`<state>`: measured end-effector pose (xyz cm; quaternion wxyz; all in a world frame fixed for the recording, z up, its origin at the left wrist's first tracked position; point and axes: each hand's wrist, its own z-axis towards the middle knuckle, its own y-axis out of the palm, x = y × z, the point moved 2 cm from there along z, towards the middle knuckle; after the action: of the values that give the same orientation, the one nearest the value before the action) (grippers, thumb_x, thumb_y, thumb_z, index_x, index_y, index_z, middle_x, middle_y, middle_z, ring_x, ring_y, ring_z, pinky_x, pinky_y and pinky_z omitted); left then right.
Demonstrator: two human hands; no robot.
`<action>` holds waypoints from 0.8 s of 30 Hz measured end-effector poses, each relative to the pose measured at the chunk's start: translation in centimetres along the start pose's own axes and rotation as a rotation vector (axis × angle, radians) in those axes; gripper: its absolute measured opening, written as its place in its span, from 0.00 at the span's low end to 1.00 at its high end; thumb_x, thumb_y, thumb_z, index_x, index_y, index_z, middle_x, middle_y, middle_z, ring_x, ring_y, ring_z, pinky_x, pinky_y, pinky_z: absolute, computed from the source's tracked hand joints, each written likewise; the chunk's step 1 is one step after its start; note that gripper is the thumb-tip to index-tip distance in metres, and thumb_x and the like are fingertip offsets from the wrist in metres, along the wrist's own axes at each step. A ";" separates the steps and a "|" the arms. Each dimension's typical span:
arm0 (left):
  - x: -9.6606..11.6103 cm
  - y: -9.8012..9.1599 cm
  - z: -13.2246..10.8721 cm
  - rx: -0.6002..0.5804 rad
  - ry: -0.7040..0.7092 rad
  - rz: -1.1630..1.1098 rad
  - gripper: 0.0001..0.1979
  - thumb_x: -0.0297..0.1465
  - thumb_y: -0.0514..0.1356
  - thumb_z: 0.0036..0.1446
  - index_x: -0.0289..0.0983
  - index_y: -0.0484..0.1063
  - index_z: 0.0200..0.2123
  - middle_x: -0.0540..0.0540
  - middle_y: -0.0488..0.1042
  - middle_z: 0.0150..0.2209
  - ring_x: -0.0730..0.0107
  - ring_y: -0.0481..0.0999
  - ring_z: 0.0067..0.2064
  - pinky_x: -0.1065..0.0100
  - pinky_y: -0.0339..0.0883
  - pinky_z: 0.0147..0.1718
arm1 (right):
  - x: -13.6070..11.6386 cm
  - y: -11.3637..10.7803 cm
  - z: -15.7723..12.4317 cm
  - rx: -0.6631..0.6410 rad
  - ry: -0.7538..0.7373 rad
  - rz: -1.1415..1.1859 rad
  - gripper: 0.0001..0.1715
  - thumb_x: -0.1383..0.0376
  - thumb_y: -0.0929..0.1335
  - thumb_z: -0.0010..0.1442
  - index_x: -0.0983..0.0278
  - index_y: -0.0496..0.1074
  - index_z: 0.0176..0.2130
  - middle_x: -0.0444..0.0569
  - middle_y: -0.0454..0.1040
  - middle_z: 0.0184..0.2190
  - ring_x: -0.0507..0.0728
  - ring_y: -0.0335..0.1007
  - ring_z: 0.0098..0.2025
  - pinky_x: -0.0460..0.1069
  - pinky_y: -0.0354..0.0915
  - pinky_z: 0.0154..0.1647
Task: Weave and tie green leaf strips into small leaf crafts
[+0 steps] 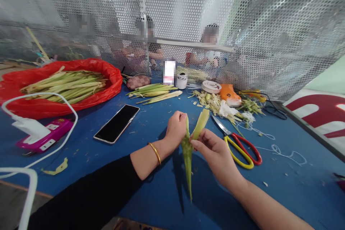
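Observation:
My left hand (175,130), with a gold bangle at the wrist, is closed around the upper end of a folded green leaf piece (187,160). The piece looks layered or plaited near the top and tapers to a thin point hanging downward. My right hand (212,151) pinches it from the other side, thumb and fingers at the base of a broad pale-green strip (202,120) that sticks up to the right. Just right of that hand lie scissors (239,147) with one yellow and one red handle, blades slightly apart.
A red plastic bag (113,93) full of long leaf strips stands at left, near a purple power strip (51,134) and a phone (117,124). More leaves (156,93), tape (211,87) and scraps (210,102) lie ahead, before a perforated metal screen (183,18) with people behind.

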<state>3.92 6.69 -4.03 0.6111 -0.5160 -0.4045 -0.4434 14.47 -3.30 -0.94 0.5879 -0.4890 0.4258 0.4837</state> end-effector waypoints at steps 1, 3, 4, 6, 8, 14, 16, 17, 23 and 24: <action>0.1 -0.1 0.0 0.011 0.004 0.001 0.10 0.34 0.53 0.58 0.38 0.66 0.25 0.51 0.70 0.25 0.71 0.67 0.29 0.69 0.57 0.29 | 0.0 0.1 0.1 -0.012 0.041 0.023 0.10 0.59 0.69 0.54 0.63 0.71 0.27 0.42 0.66 0.22 0.52 0.61 0.27 0.46 0.61 0.29; 0.2 -0.2 0.1 0.022 0.011 0.005 0.10 0.33 0.53 0.58 0.39 0.66 0.25 0.51 0.70 0.25 0.71 0.67 0.29 0.69 0.57 0.29 | 0.1 0.1 0.1 -0.032 0.090 0.032 0.11 0.59 0.69 0.54 0.63 0.70 0.25 0.43 0.68 0.22 0.52 0.63 0.27 0.47 0.62 0.30; 0.2 -0.2 0.2 0.025 0.014 0.008 0.10 0.33 0.53 0.58 0.39 0.66 0.25 0.51 0.70 0.25 0.71 0.67 0.29 0.69 0.57 0.29 | 0.1 0.1 0.1 -0.029 0.088 0.017 0.12 0.59 0.69 0.55 0.63 0.70 0.25 0.44 0.70 0.23 0.53 0.64 0.28 0.48 0.63 0.31; 0.2 -0.3 0.3 0.035 0.022 0.013 0.10 0.33 0.52 0.58 0.39 0.65 0.25 0.51 0.69 0.25 0.70 0.66 0.29 0.69 0.57 0.29 | 0.1 0.0 -0.2 0.002 0.029 -0.041 0.11 0.59 0.68 0.57 0.63 0.71 0.27 0.46 0.73 0.26 0.55 0.67 0.31 0.48 0.63 0.33; 0.2 -0.3 0.3 0.036 0.033 0.019 0.09 0.32 0.52 0.58 0.39 0.65 0.26 0.51 0.69 0.25 0.70 0.66 0.30 0.69 0.57 0.30 | 0.1 -0.1 -0.5 0.033 -0.050 -0.109 0.10 0.60 0.66 0.60 0.62 0.71 0.30 0.47 0.75 0.29 0.56 0.70 0.34 0.49 0.64 0.36; 0.4 -0.3 0.1 0.029 0.053 0.030 0.10 0.31 0.52 0.59 0.39 0.64 0.25 0.51 0.69 0.25 0.71 0.67 0.29 0.69 0.57 0.30 | 0.0 -0.1 -1.2 0.027 -0.189 -0.191 0.07 0.63 0.65 0.62 0.60 0.72 0.34 0.48 0.77 0.31 0.57 0.72 0.35 0.50 0.65 0.38; 0.5 -0.4 0.1 0.040 0.052 0.035 0.10 0.31 0.52 0.59 0.39 0.65 0.25 0.51 0.69 0.25 0.71 0.67 0.30 0.69 0.57 0.30 | -0.1 0.0 -1.1 0.053 -0.159 -0.113 0.05 0.63 0.66 0.59 0.60 0.72 0.34 0.48 0.76 0.31 0.56 0.72 0.35 0.49 0.65 0.38; 0.6 -0.5 0.2 0.048 0.051 0.035 0.10 0.31 0.52 0.59 0.39 0.65 0.25 0.51 0.70 0.25 0.70 0.68 0.30 0.69 0.57 0.30 | -0.1 0.0 -0.9 0.067 -0.113 -0.045 0.04 0.62 0.68 0.57 0.60 0.72 0.35 0.47 0.76 0.31 0.56 0.71 0.34 0.49 0.66 0.37; 0.9 -1.1 0.4 0.099 0.075 0.041 0.09 0.31 0.52 0.59 0.40 0.65 0.26 0.50 0.70 0.26 0.70 0.68 0.31 0.69 0.59 0.31 | 0.4 0.8 -0.3 -0.014 0.291 0.259 0.13 0.64 0.76 0.42 0.63 0.70 0.28 0.41 0.70 0.24 0.51 0.65 0.27 0.47 0.63 0.31; 1.0 -1.1 0.4 0.104 0.077 0.043 0.09 0.31 0.52 0.59 0.40 0.65 0.26 0.50 0.70 0.26 0.70 0.68 0.31 0.69 0.59 0.32 | 0.5 0.9 -0.3 -0.035 0.324 0.263 0.13 0.63 0.76 0.42 0.64 0.70 0.26 0.41 0.69 0.22 0.50 0.63 0.25 0.47 0.62 0.30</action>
<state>3.09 6.85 -2.75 0.6617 -0.4747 -0.3918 -0.4281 13.68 -3.43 -1.65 0.4349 -0.5108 0.5666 0.4785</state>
